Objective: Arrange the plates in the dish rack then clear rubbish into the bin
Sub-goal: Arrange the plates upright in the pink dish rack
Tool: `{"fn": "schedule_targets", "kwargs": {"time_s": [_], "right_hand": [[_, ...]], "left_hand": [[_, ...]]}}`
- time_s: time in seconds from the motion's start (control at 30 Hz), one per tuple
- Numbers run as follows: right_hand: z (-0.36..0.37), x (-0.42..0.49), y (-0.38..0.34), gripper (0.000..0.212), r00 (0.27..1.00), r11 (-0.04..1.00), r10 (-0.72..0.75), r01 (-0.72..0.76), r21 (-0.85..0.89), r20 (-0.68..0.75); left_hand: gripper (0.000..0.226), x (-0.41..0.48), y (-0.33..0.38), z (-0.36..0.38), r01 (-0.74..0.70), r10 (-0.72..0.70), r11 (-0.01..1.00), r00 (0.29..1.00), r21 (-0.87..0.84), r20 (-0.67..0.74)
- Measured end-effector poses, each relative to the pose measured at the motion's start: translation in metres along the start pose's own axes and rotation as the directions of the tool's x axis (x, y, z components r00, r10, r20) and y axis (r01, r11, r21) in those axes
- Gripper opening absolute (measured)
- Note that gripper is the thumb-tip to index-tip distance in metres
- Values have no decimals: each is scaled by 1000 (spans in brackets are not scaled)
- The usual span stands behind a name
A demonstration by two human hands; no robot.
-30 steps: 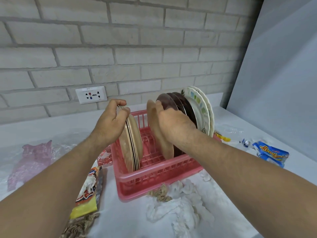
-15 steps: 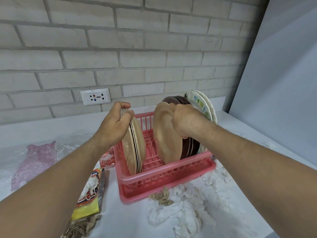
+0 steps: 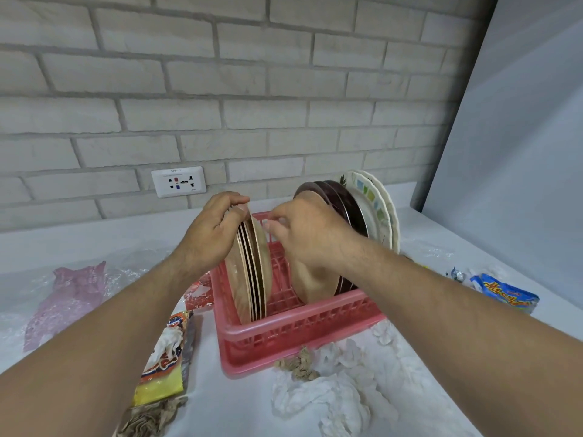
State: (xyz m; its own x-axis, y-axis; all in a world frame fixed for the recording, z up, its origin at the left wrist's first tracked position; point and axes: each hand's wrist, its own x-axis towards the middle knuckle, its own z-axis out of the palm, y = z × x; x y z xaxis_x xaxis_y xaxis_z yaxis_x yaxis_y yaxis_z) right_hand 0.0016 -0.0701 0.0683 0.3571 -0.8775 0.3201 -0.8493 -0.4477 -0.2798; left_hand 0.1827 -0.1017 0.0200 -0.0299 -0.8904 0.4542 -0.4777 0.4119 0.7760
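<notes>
Dish rack (image 3: 299, 329): pink plastic, stood on the white counter (image 3: 239, 405) by a brick wall.
Tan plates (image 3: 252, 279): stacked on edge at the rack's left end.
Left hand (image 3: 208, 238): fingers and thumb curled over the stack's top rim, pinching it.
Right hand (image 3: 309, 234): between the plate groups, fingers curled toward the stack; contact could not be told.
Single tan plate (image 3: 312, 285): leaned against the brown plates (image 3: 344, 209), with the white patterned plates (image 3: 375, 209) at the right end.
Rubbish: white tissue (image 3: 325, 402) and brown paper (image 3: 299, 364) lay before the rack; orange wrapper (image 3: 167, 351) to the left; blue wrapper (image 3: 504, 294) to the right.
</notes>
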Motion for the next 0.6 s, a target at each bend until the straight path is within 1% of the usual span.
{"fn": "schedule_targets", "kwargs": {"time_s": [0.07,0.13,0.23,0.3,0.33,0.43,0.47,0.57,0.6], "right_hand": [[10,-1,-3,35,999,989,28,-32,144,26],[16,-3,-6,37,998,958,63,-65,279,18],[20,-6,-13,28,995,941,99,-99,323,16],[21,-5,-17,27,993,954,115,-113,278,7],[21,-4,-19,27,992,969,122,-119,219,-1],[22,0,-24,16,993,992,117,-115,-58,23],[23,1,-23,11,990,986,135,-131,-102,36],[28,2,-18,15,963,967,249,-241,-88,102],[28,2,-17,16,959,962,268,-260,-85,97]], "left_hand": [[23,1,1,0,-36,36,999,999,5,-6],[25,2,3,0,-52,52,999,999,12,4],[28,5,5,0,-23,22,1000,999,15,30],[32,6,5,-1,4,-4,1000,998,15,63],[32,6,5,0,11,-12,1000,997,13,77],[33,6,7,1,15,-16,1000,996,6,91],[33,5,7,1,16,-16,1000,996,1,87],[34,4,5,0,3,-5,1000,997,27,71],[36,3,3,-1,10,-12,999,998,31,69]]}}
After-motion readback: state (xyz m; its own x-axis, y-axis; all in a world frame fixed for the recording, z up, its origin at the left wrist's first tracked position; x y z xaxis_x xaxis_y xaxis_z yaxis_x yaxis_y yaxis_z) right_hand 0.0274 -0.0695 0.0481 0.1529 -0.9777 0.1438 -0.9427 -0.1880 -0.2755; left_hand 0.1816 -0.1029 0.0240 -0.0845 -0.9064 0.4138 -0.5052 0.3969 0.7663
